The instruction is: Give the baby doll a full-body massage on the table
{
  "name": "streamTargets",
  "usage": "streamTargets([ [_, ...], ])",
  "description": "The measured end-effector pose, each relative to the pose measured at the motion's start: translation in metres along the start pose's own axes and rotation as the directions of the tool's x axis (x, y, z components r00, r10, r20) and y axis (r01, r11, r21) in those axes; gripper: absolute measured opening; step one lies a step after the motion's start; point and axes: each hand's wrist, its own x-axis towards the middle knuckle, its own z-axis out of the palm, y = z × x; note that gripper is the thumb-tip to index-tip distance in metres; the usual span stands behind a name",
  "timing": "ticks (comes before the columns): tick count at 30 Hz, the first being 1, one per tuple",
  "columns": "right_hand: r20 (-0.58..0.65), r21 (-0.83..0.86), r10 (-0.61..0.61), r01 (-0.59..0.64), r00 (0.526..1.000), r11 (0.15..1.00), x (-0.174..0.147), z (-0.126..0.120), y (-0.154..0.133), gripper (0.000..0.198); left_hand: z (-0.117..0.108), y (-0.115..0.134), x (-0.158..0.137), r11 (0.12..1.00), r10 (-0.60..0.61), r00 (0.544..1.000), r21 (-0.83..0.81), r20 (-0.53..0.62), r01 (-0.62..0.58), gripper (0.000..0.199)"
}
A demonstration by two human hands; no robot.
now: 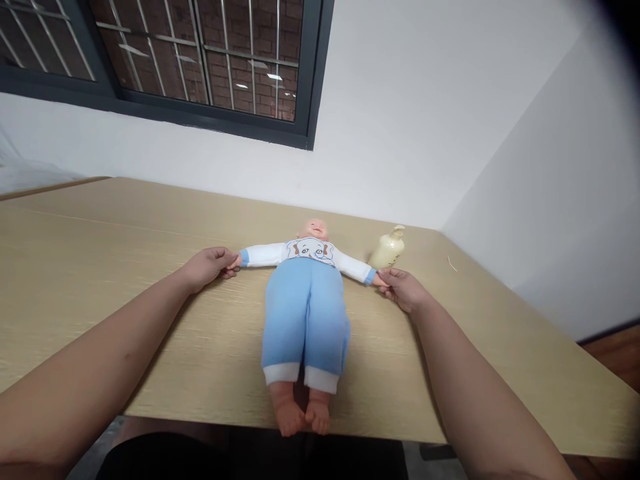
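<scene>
Doll: The doll (pixel 310 300) lay on its back in the middle of the table (pixel 100 267), its head (pixel 317 229) away from me and its feet (pixel 303 412) towards me, at the near edge.
Doll's arms: Both were stretched out sideways in white sleeves (pixel 265 255) with blue cuffs, the one on my right slanting a little more towards me.
Doll's clothes: It wore a white top (pixel 310 250) with an animal face printed on the chest, and blue trousers (pixel 306 313) that ended in white cuffs above its bare feet.
My left hand: I had my left hand (pixel 210 267) closed in a light pinch, thumb and fingers around the doll's hand on that side, just beyond the blue cuff.
My right hand: My right hand (pixel 404 289) was closed in the same way, gripping the doll's other hand between thumb and fingers.
My arms: Both my forearms (pixel 125 353) were bare and reached forward over the table, one on either side of the doll.
Bottle: A pale yellow bottle (pixel 387 249) with a pump top was just beyond my right hand, its lower part partly hidden; I could not tell whether it touched my fingers.
Thin strip: A small pale strip (pixel 452 264) lay farther right on the tabletop.
Behind: A dark-framed window (pixel 225 67) with metal bars was set in the white wall (pixel 400 120).
</scene>
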Motion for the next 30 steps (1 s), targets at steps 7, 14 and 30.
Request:
streamTargets([
  [7,0.034,0.082,0.015,-0.017,0.999,0.996,-0.002,-0.001,-0.003,0.022,-0.007,-0.008,0.006,0.998,-0.002,1.0,-0.061,0.013,0.003,0.027],
  [14,0.118,0.123,0.047,-0.062,0.992,0.991,-0.004,-0.008,-0.001,0.017,-0.02,-0.017,0.009,0.996,-0.018,0.993,-0.08,0.115,0.027,0.035],
  [30,0.098,-0.019,0.013,-0.011,0.995,1.0,0.001,0.001,0.002,0.037,-0.002,0.002,-0.003,0.976,0.046,0.999,0.212,0.009,-0.047,0.034],
])
